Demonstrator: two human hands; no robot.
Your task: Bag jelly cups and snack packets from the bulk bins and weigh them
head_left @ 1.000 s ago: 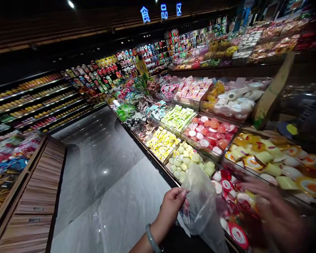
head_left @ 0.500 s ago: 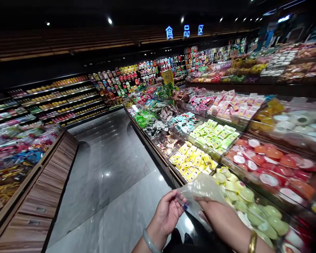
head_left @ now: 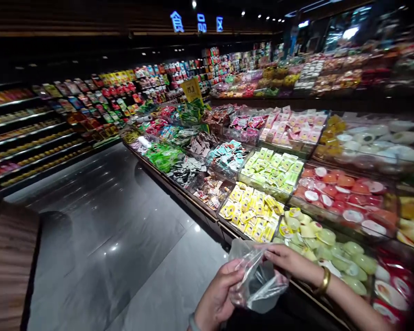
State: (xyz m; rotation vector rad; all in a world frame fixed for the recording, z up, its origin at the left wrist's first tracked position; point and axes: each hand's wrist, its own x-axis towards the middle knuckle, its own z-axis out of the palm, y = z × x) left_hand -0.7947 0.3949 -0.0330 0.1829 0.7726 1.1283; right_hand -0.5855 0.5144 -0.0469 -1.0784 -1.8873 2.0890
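Observation:
A clear plastic bag [head_left: 258, 280] hangs between my two hands, its mouth spread apart and its film crumpled. My left hand [head_left: 222, 287] pinches the bag's left side between thumb and fingers. On the other side my right hand [head_left: 284, 259], with a gold bangle at the wrist, grips the bag's edge; some of its fingers show through the film. Just beyond the bag lie small yellow packets [head_left: 251, 211] in a clear bin. Pale green jelly cups [head_left: 331, 248] fill the bin beside my right forearm.
Red and orange jelly cups [head_left: 345, 195], green-white packets [head_left: 271, 168] and pink-white packets [head_left: 295, 126] fill neighbouring bins. A grey tiled floor [head_left: 124, 243] runs along the left. A wooden display base [head_left: 12, 262] stands at the left edge, and stocked shelves [head_left: 27, 133] line the back wall.
My hands have pulled the bag's mouth apart, and the bag now hangs lower between them. The camera view has turned right, so the left display has mostly left the picture.

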